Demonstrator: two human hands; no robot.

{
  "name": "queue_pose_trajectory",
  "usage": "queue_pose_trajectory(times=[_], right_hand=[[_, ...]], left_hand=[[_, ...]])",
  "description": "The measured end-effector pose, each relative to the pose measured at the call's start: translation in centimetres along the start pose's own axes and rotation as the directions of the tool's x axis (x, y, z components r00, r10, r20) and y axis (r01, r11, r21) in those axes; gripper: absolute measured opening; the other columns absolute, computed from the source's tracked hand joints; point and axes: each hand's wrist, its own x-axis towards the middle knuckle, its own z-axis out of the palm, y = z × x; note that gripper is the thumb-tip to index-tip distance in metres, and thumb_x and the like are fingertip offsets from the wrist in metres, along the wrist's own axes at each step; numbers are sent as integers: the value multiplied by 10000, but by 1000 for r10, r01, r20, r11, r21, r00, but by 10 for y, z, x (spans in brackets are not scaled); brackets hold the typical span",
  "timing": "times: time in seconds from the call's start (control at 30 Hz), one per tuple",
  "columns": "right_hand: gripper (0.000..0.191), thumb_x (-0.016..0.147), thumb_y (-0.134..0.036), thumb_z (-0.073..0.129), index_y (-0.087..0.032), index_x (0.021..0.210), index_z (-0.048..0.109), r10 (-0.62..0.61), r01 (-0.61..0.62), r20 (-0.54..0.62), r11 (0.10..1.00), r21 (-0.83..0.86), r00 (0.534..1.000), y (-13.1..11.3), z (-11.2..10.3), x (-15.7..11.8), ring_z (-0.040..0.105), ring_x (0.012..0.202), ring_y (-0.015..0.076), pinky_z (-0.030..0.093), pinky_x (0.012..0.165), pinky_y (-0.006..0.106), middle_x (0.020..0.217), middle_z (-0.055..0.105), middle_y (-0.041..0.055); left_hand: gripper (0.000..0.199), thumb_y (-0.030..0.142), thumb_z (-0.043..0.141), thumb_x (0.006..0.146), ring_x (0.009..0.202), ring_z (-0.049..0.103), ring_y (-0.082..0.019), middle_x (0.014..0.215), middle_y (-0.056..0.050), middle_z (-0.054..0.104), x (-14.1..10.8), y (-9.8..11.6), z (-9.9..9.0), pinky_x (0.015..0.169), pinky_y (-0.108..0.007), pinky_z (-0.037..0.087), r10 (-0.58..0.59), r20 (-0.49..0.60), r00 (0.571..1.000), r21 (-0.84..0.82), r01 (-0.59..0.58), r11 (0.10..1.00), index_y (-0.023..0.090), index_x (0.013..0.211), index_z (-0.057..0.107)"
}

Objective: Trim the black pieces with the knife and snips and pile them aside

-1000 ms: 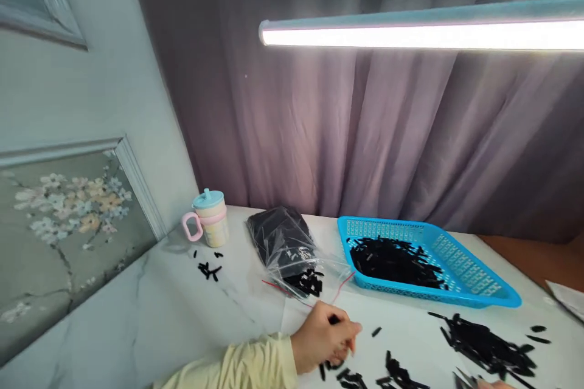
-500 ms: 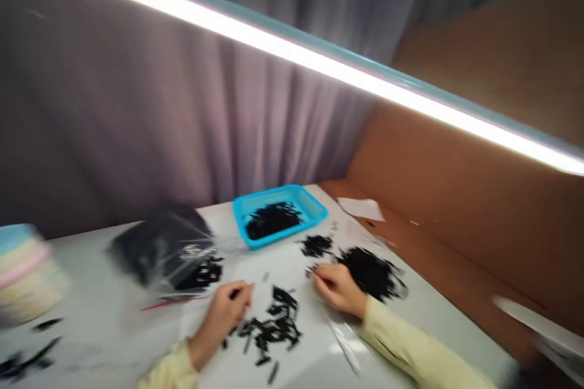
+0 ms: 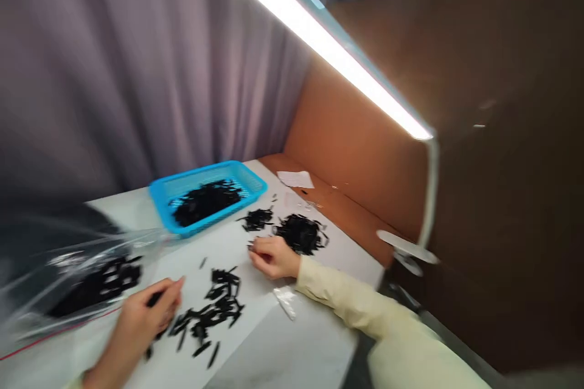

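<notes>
My left hand (image 3: 148, 316) is closed at the lower left, with a small black piece showing between its fingers. It is just left of a loose scatter of black pieces (image 3: 219, 304) on the white table. My right hand (image 3: 275, 257) is closed too, thumb and fingertips together, at the near edge of a small black pile (image 3: 258, 219). A tiny dark piece shows at its fingertips. Directly behind that hand is a larger black pile (image 3: 301, 234). A small clear plastic bag (image 3: 286, 301) lies below the right wrist.
A blue basket (image 3: 157, 197) holding black pieces stands at the back. At left lies a clear bag (image 3: 68, 264) of black pieces. White paper (image 3: 295, 179) rests by the brown partition (image 3: 356, 134). A lit lamp (image 3: 319, 36) spans overhead, its stand at right.
The view has swung right, so the table things appear further left and the lamp stand shows. Both hands remain closed near the same piles.
</notes>
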Motion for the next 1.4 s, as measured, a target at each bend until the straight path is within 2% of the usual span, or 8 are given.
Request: queue_pose_trajectory(times=[0.13,0.37,0.53,0.7,0.87,1.17,1.33,1.4], right_hand=[[289,866,-195,349,-232,585,297,-103,112,-82,988,103,991,2,-5,-2,451,529,156,372,493,266,597,507,57],[288,887,-140,398,-194,608,442,-82,108,-154,980,168,985,3,-9,-10,515,557,141,422,505,245,637,562,57],[229,841,-94,465,-177,628,476,-116,149,-197,975,166,974,9,-12,-13,556,617,156,438,557,265,719,603,78],[236,830,-62,485,-179,627,456,-158,192,-248,974,120,956,6,-16,-12,581,608,153,447,544,258,713,622,74],[184,832,-74,505,-177,681,499,-212,235,-190,966,107,959,3,-9,-13,646,716,173,504,611,263,856,678,100],[175,871,-72,431,-171,751,510,-258,262,-45,946,191,965,-7,-11,-10,596,825,220,477,701,380,1084,633,149],[148,898,-89,419,-158,840,538,-364,307,120,890,336,924,-21,-9,2,577,914,219,478,755,372,1129,610,157],[155,906,-91,410,-153,846,539,-387,310,126,863,399,914,-24,-4,10,573,877,206,481,737,360,1110,616,155]], left_hand=[[513,628,633,587,337,219,-48,369,75,257,-3,18,12,361,-191,167,-45,70,997,-139,54,989,168,464,443],[461,553,526,727,380,242,-67,393,63,275,-16,17,3,404,-218,205,-66,74,995,-101,73,992,168,486,444],[405,411,499,790,411,294,-73,422,49,337,-22,26,1,428,-216,257,116,53,992,46,-119,992,149,481,497],[365,291,488,826,453,383,-76,463,13,484,-24,29,6,475,-202,325,328,100,940,126,-338,933,120,527,608],[324,242,505,830,480,471,-84,527,-29,605,-21,24,9,504,-189,378,424,161,891,180,-449,875,101,588,668],[297,234,512,845,534,568,-110,593,-43,670,-21,25,6,566,-199,442,429,135,893,219,-449,866,116,633,683],[198,202,553,820,652,641,-142,733,-70,719,-19,37,10,620,-199,482,423,184,887,193,-454,870,98,778,717],[188,195,565,814,676,650,-147,763,-75,725,-17,41,13,630,-197,490,420,210,883,166,-456,874,91,809,722]])
